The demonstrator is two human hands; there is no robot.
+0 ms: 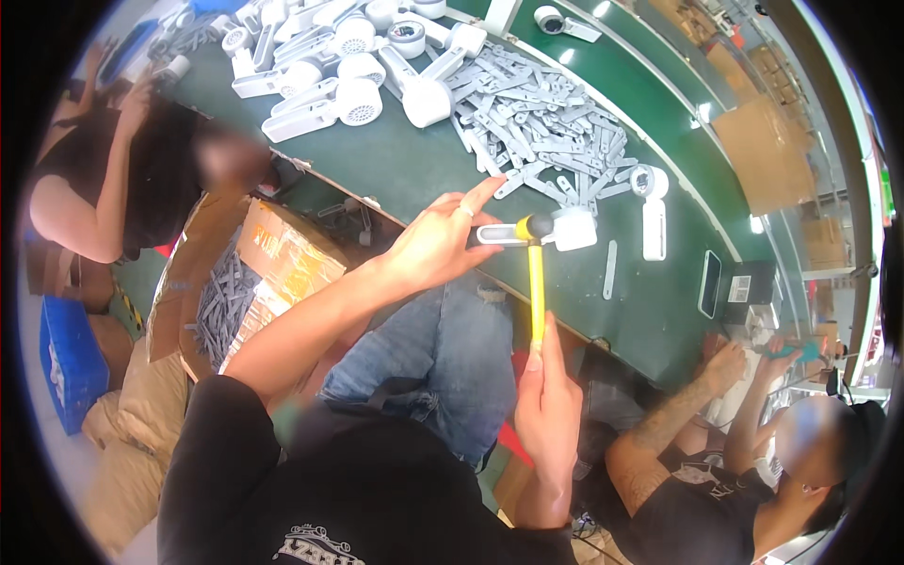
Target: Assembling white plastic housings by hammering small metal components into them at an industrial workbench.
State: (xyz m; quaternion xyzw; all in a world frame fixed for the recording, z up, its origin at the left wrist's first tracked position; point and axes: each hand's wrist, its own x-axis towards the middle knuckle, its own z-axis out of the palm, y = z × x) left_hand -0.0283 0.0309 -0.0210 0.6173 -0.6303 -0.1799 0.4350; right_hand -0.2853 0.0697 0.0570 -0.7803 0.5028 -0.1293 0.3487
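My left hand (431,243) grips the handle end of a white handheld fan (574,229), which lies on its side at the green table's near edge. Its index finger points out over the table, and the thumb lies below the handle. In my right hand (549,405) is a small mallet (537,292) with a yellow handle and a black and yellow head. The mallet head overlaps the fan's handle close to its round head; whether they touch I cannot tell. Just beyond the fan a heap of grey plastic strips (537,122) spreads over the table.
White handheld fans (358,99) are piled at the far left. Another fan (653,215), a loose strip (610,270) and a phone (709,282) lie to the right. An open carton (292,259) of grey strips stands left of my legs. People sit on both sides.
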